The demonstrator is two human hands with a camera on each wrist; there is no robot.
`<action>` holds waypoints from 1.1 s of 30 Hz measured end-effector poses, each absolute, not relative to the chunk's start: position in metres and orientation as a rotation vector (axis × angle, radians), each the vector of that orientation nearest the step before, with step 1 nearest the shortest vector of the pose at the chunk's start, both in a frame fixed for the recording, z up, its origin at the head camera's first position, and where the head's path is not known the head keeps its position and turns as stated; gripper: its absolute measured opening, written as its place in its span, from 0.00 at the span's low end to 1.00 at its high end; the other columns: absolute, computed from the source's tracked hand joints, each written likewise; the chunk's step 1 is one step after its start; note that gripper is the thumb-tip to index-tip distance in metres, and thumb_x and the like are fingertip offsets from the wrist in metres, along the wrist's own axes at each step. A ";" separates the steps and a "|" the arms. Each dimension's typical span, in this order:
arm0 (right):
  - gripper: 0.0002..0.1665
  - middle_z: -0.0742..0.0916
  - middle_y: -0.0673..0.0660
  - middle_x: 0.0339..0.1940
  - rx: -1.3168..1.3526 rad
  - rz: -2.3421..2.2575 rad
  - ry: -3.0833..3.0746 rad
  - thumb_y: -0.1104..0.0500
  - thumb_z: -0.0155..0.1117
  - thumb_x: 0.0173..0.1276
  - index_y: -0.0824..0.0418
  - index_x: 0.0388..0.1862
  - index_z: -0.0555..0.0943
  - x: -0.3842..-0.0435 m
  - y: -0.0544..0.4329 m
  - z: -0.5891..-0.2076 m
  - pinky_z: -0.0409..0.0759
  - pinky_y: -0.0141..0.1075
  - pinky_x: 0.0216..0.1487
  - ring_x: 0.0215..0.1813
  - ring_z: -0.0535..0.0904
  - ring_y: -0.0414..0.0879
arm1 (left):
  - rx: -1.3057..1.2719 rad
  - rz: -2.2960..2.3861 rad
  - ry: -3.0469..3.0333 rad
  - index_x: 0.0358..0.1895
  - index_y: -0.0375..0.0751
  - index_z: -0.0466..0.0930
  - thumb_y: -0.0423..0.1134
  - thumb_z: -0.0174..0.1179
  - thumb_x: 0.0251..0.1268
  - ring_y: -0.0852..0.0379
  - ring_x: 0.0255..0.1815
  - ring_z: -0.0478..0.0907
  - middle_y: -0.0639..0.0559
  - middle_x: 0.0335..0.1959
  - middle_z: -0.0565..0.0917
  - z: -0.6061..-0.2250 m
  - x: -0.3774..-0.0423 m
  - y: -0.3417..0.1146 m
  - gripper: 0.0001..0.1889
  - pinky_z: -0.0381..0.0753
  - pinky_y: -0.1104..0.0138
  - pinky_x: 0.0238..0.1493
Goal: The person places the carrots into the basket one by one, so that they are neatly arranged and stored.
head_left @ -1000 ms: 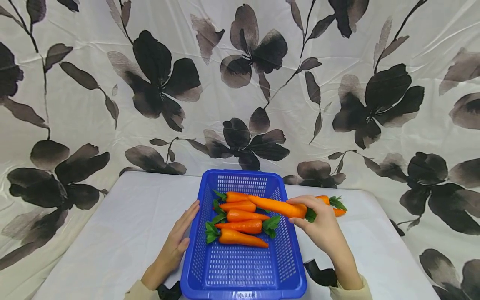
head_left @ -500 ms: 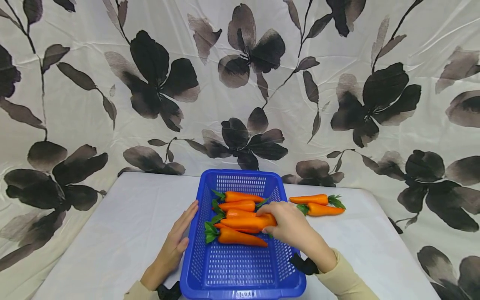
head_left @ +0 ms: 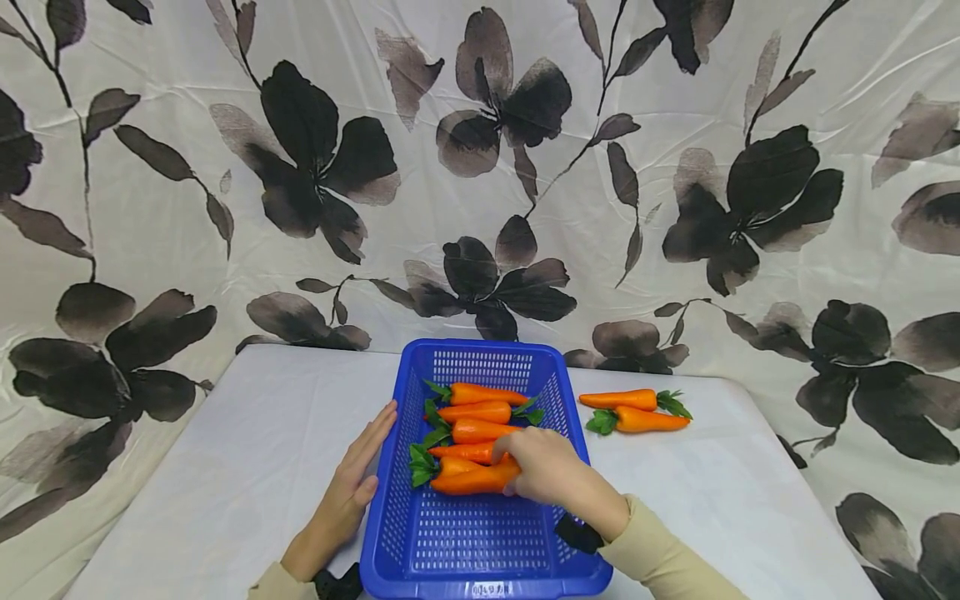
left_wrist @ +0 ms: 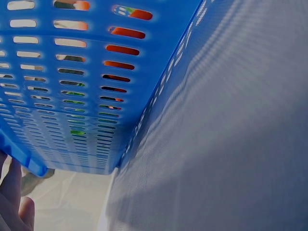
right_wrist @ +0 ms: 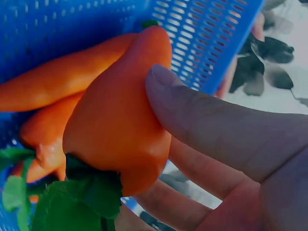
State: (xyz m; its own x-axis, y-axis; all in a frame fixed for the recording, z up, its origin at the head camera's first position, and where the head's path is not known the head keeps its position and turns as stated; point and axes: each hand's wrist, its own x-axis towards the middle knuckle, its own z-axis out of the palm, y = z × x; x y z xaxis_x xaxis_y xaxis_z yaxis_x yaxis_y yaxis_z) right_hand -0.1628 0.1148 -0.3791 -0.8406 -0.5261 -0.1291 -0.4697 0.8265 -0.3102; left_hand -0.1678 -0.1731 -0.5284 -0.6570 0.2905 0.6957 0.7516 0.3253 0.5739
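Observation:
My right hand (head_left: 543, 467) reaches into a blue plastic basket (head_left: 487, 550) and pinches a carrot (right_wrist: 115, 115) between thumb and fingers. In the right wrist view the thumb lies along one side of it, and its green leaves (right_wrist: 77, 207) point toward the camera. In the head view this carrot overlaps the nearest carrot of the row. Several other carrots (head_left: 472, 412) lie crosswise in the basket behind it. My left hand (head_left: 341, 492), fingers straight, rests against the basket's left rim; in the left wrist view its fingers (left_wrist: 12, 183) touch the blue rim.
Two carrots (head_left: 651, 420) with green tops lie on the white table (head_left: 712, 483) right of the basket. A cloth with dark flowers (head_left: 480, 167) hangs behind the table. Slotted basket wall (left_wrist: 72, 86) fills much of the left wrist view.
My right hand has brought the carrot from above the basket's right rim inward, left and toward me, down to the front of the row. My left hand stays at the rim.

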 end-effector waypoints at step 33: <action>0.35 0.87 0.56 0.42 -0.414 -0.255 2.732 0.53 0.83 0.49 0.58 0.57 0.83 -0.165 0.102 -0.414 0.80 0.52 0.56 0.44 0.83 0.51 | -0.886 -1.329 -2.157 0.77 0.35 0.55 0.53 0.38 0.78 0.38 0.79 0.49 0.39 0.79 0.55 -0.529 -0.167 -0.173 0.33 0.40 0.68 0.76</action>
State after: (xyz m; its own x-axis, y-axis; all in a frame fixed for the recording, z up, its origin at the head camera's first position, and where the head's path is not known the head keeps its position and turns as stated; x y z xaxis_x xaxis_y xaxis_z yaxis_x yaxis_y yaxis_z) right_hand -0.1655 0.1019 -0.4142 -0.8905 -0.3170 -0.3266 -0.2511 0.9406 -0.2284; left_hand -0.1667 -0.1730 -0.5288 -0.6905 0.2842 0.6652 0.7219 0.3282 0.6092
